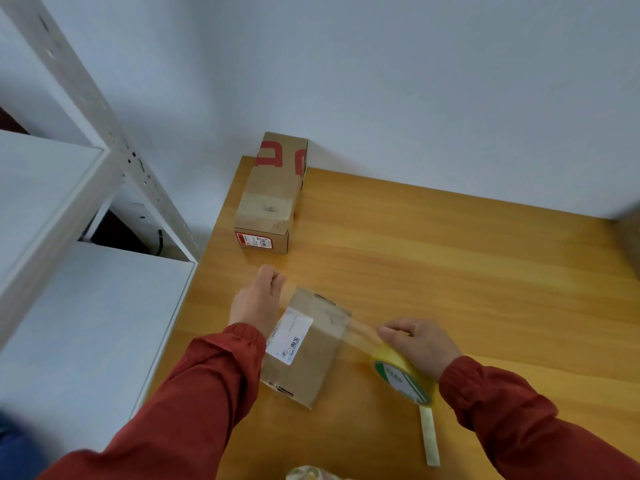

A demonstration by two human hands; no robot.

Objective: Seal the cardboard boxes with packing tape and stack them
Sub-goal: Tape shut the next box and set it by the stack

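Observation:
A small cardboard box point(311, 355) with a white label lies on the wooden table point(450, 258) in front of me. My right hand point(420, 342) grips a yellowish roll of clear packing tape point(403, 374) just right of the box. A strip of clear tape point(349, 327) stretches from the roll across and above the box to my left hand point(258, 299), which pinches its free end at the box's left side. A longer cardboard box point(272, 195) with red print and tape over its top stands at the table's far left corner.
White metal shelving point(69, 202) stands left of the table. A loose strip of tape backing point(429, 434) lies on the table below the roll. A blurred dark object point(628, 237) shows at the right edge. A pale crumpled thing point(313, 472) sits at the bottom edge.

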